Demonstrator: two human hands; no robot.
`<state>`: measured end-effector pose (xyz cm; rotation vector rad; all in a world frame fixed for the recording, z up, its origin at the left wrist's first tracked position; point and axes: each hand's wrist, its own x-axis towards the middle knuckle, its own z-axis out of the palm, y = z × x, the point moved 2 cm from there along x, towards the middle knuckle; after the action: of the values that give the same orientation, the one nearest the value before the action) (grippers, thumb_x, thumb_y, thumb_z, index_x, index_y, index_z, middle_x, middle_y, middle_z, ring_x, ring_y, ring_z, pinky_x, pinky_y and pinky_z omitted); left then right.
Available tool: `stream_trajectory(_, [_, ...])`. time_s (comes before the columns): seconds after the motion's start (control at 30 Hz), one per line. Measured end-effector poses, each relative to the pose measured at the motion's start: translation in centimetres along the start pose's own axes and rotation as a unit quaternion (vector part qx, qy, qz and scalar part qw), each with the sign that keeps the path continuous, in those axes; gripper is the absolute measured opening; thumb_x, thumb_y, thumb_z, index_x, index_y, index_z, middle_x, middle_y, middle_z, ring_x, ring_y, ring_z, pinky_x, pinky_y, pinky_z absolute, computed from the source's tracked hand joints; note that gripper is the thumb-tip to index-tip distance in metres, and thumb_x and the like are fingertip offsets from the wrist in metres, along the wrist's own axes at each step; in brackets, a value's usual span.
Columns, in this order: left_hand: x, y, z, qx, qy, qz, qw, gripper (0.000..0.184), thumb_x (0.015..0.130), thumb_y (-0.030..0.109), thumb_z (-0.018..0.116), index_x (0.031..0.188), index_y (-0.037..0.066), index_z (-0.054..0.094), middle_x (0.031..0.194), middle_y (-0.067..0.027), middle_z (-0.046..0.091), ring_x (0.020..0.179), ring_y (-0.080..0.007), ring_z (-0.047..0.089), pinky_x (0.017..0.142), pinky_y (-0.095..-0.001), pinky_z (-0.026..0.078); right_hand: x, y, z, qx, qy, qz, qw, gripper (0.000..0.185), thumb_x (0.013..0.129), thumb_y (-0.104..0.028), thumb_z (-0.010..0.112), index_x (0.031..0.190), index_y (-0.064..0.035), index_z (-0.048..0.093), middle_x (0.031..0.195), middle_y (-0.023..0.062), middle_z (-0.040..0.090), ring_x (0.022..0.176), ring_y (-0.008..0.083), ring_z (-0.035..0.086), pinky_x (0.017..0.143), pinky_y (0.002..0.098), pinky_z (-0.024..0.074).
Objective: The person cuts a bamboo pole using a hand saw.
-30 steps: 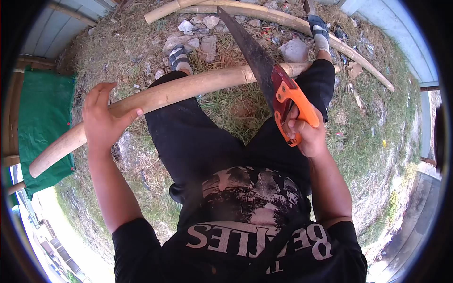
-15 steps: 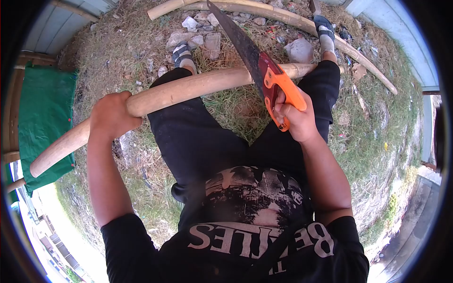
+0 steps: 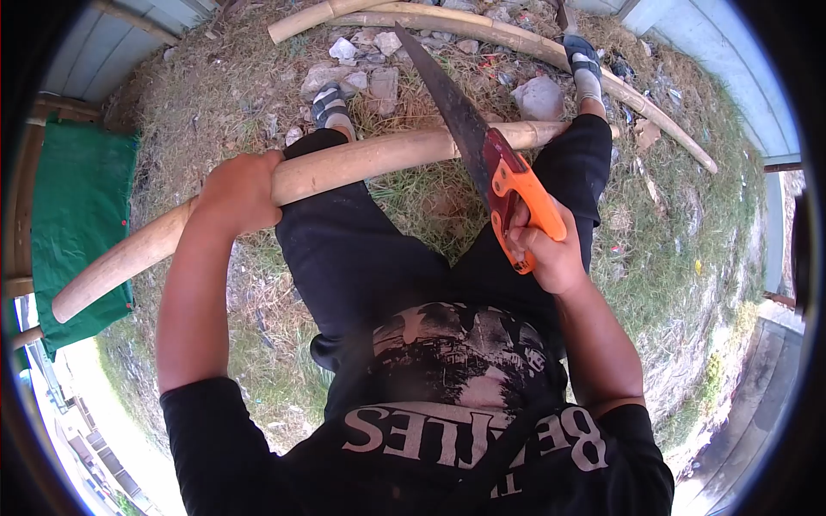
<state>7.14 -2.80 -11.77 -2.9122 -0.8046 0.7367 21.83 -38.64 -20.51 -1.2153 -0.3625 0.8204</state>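
Observation:
A thick bamboo pole lies across both of my thighs, its near end out to the left. My left hand is wrapped round the pole beside my left knee. In my right hand is the orange and red handle of a hand saw. The dark blade points up and to the left and passes over the pole between my knees. Whether its teeth touch the bamboo I cannot tell.
More bamboo poles lie on the ground beyond my feet. Several stones, one large and pale, lie between my feet. A green sheet hangs at the left, and a pale blue wall stands at the upper right.
My left hand, open on top of the pole at first, has closed round it and moved right along it toward my knee. The saw has shifted slightly left, then back right and down.

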Motion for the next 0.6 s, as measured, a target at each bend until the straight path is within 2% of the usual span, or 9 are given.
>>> stream_trajectory(0.13, [-0.3, 0.3, -0.3, -0.002, -0.015, 0.006, 1.0, 0.061, 0.063, 0.013, 0.078, 0.123, 0.01, 0.065, 0.108, -0.0184, 0.073, 0.105, -0.0387, 0.069, 0.092, -0.0474, 0.055, -2.0, -0.3, -1.0, -0.011, -0.005, 0.01, 1.0, 0.012, 0.081, 0.005, 0.058, 0.089, -0.0015, 0.053, 0.071, 0.0073, 0.058, 0.057, 0.0122, 0.055, 0.052, 0.0263, 0.0441])
stream_trajectory(0.17, [-0.2, 0.3, -0.3, -0.001, -0.022, 0.001, 1.0, 0.061, 0.063, 0.013, 0.078, 0.122, 0.01, 0.065, 0.108, -0.0185, 0.073, 0.104, -0.0386, 0.069, 0.091, -0.0474, 0.055, -1.5, -0.1, -1.0, 0.026, -0.002, 0.003, 1.0, 0.011, 0.081, 0.005, 0.058, 0.089, -0.0013, 0.053, 0.071, 0.0074, 0.058, 0.055, 0.0128, 0.054, 0.051, 0.0266, 0.0439])
stream_trajectory(0.3, [0.2, -0.1, -0.3, -0.007, -0.042, -0.004, 0.999, 0.062, 0.062, 0.014, 0.079, 0.122, 0.01, 0.065, 0.107, -0.0188, 0.072, 0.104, -0.0385, 0.069, 0.091, -0.0472, 0.056, -2.0, -1.7, 0.9, 0.026, 0.043, 0.037, 0.998, 0.01, 0.081, 0.004, 0.059, 0.088, -0.0008, 0.054, 0.065, 0.0064, 0.056, 0.052, 0.0128, 0.052, 0.049, 0.0271, 0.0431])
stream_trajectory(0.4, [0.3, -0.2, -0.8, -0.013, -0.041, -0.005, 0.999, 0.062, 0.062, 0.015, 0.079, 0.122, 0.01, 0.065, 0.107, -0.019, 0.072, 0.104, -0.0383, 0.069, 0.091, -0.047, 0.056, -6.8, -3.1, -0.7, -0.057, 0.011, 0.064, 0.996, 0.011, 0.08, 0.002, 0.061, 0.087, -0.0007, 0.054, 0.066, 0.0062, 0.056, 0.053, 0.0125, 0.052, 0.049, 0.0268, 0.043])
stream_trajectory(0.53, [-0.2, 0.3, 0.0, -0.015, -0.021, -0.02, 0.999, 0.061, 0.062, 0.016, 0.079, 0.121, 0.011, 0.066, 0.107, -0.0184, 0.073, 0.104, -0.0377, 0.07, 0.09, -0.0464, 0.056, -6.2, -4.0, -0.2, 0.026, 0.037, 0.043, 0.998, 0.014, 0.077, 0.0, 0.065, 0.086, -0.0014, 0.054, 0.065, 0.0066, 0.056, 0.051, 0.0132, 0.052, 0.048, 0.0262, 0.0419])
stream_trajectory(0.6, [-0.2, 0.3, 0.1, -0.019, -0.027, -0.018, 0.999, 0.061, 0.062, 0.016, 0.08, 0.121, 0.011, 0.067, 0.106, -0.0181, 0.073, 0.104, -0.0374, 0.07, 0.09, -0.0461, 0.056, -5.8, -5.0, 1.2, 0.005, 0.033, 0.051, 0.998, 0.013, 0.078, 0.001, 0.064, 0.086, -0.0006, 0.054, 0.065, 0.007, 0.056, 0.051, 0.0137, 0.053, 0.048, 0.0266, 0.0419])
